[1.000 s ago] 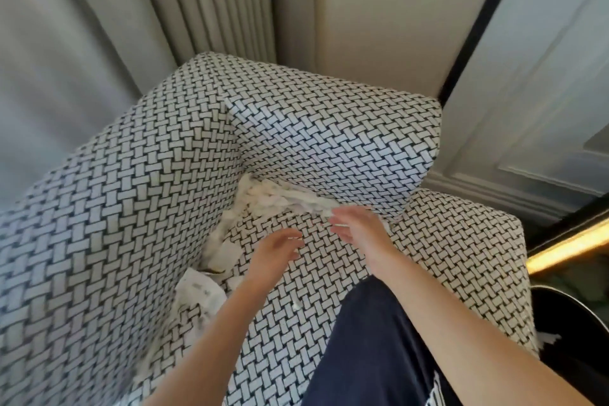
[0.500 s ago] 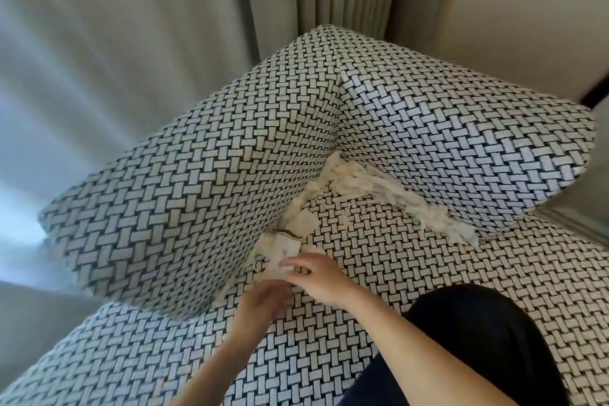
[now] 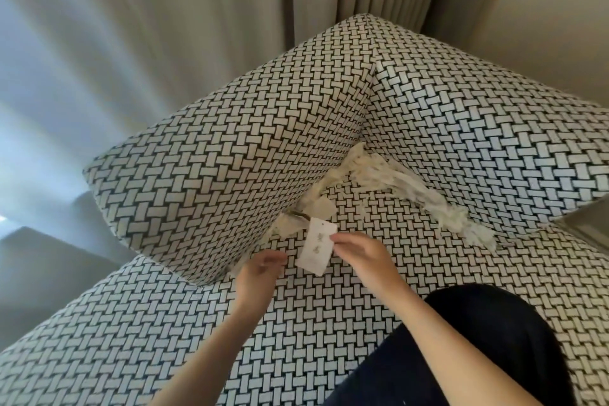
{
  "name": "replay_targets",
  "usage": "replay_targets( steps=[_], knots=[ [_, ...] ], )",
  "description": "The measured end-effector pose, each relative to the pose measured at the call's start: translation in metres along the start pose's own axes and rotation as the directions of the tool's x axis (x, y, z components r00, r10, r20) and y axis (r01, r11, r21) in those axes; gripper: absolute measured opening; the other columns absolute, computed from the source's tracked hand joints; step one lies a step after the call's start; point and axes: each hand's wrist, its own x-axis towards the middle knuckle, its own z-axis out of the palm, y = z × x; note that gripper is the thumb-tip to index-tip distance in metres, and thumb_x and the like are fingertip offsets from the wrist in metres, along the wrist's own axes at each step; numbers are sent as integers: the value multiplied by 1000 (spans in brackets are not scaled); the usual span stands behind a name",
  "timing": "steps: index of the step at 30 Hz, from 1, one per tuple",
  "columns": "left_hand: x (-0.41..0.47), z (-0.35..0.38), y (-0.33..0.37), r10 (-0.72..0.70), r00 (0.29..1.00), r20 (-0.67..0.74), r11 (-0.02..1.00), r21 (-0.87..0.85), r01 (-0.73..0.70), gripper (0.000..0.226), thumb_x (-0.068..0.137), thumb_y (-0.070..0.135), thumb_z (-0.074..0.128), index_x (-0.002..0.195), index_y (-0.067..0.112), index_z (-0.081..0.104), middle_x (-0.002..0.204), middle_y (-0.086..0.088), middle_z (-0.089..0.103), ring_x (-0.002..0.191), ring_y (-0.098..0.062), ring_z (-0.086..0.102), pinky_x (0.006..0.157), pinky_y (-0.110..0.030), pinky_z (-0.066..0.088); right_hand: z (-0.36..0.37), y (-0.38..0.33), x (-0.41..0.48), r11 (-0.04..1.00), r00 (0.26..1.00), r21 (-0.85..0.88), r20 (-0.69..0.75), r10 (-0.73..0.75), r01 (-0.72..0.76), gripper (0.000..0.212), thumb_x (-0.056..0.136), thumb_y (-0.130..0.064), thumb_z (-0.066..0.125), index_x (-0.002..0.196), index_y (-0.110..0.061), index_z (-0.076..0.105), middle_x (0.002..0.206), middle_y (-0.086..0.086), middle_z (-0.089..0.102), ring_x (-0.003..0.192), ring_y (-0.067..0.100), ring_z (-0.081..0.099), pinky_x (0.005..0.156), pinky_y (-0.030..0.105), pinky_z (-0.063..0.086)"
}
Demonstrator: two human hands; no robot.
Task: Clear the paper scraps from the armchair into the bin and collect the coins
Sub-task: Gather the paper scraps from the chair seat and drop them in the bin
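Observation:
The armchair (image 3: 230,148) has a black-and-white woven pattern. Torn white paper scraps (image 3: 389,175) fill the crease between its seat and the back and side cushions. My right hand (image 3: 361,254) pinches a white paper card (image 3: 316,249) with small markings, held just above the seat. My left hand (image 3: 260,270) hovers beside the card's lower left with fingers curled, holding nothing that I can see. A small brownish item (image 3: 298,215) lies in the crease above the card; whether it is a coin I cannot tell. The bin is out of view.
Grey curtains (image 3: 164,26) hang behind the chair. A dark-clothed knee (image 3: 478,339) rests on the seat at lower right. The seat cushion (image 3: 164,339) stretches to the lower left.
The view swung left and closer to the corner. My right hand lifted a white card out of the scraps by the side crease; my left hand drew back slightly from it.

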Motion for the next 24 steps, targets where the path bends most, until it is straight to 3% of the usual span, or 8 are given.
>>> replay_targets(
  steps=[2,3,5,7,12,14,19,24],
  knots=[
    [5,6,6,100,993,-57,986,142,-91,21,91,7,51,103,19,65,103,0,64,61,-7,53,48,-9,38,-14,7,-7,998,992,-42,-113,-48,44,21,91,-13,58,110,-14,66,113,-3,64,94,-6,58,77,10,48],
    [9,10,11,161,985,-68,968,205,-144,23,91,5,51,104,19,64,109,3,59,72,-9,57,54,-8,41,-20,9,-11,996,982,-68,-173,-71,60,18,89,-10,60,105,-14,67,109,-3,65,87,-6,59,72,11,49],
    [17,18,18,277,960,-36,912,326,-251,29,89,3,51,109,19,64,123,6,46,111,-17,51,84,-15,44,-30,11,-16,993,958,-94,-271,-99,76,16,86,-6,64,94,-18,68,99,-5,68,81,-3,62,70,13,52],
    [27,25,26,339,940,37,836,446,-320,35,89,4,50,117,21,63,139,7,36,130,-21,30,105,-28,34,-37,13,-19,992,934,-99,-339,-111,81,23,83,-1,66,83,-24,66,91,-8,68,83,1,65,71,15,53],
    [44,34,37,225,937,267,693,632,-347,55,88,4,44,137,29,42,155,14,5,140,-29,7,114,-48,23,-47,15,-26,996,931,-61,-354,-87,69,26,83,6,61,82,-20,64,93,-8,67,84,3,64,64,17,53],
    [44,37,34,183,944,275,688,650,-323,59,87,3,43,140,28,37,155,14,9,137,-31,13,114,-47,22,-50,15,-28,996,945,-72,-318,-72,52,29,84,6,59,83,-22,64,95,-10,66,83,1,63,59,20,53],
    [31,42,40,266,929,257,655,659,-370,54,91,8,42,142,25,35,151,14,24,127,-27,24,107,-37,27,-62,10,-37,996,962,-91,-270,-36,12,30,86,5,56,90,-23,66,96,-15,62,83,-1,61,55,16,50],
    [14,58,75,314,908,278,711,565,-419,48,95,15,43,141,28,38,148,3,35,138,-31,15,113,-42,11,-98,4,-52,996,946,-86,-324,-26,-3,26,86,1,57,98,-19,69,94,-12,63,77,2,59,52,13,45]
  ],
)
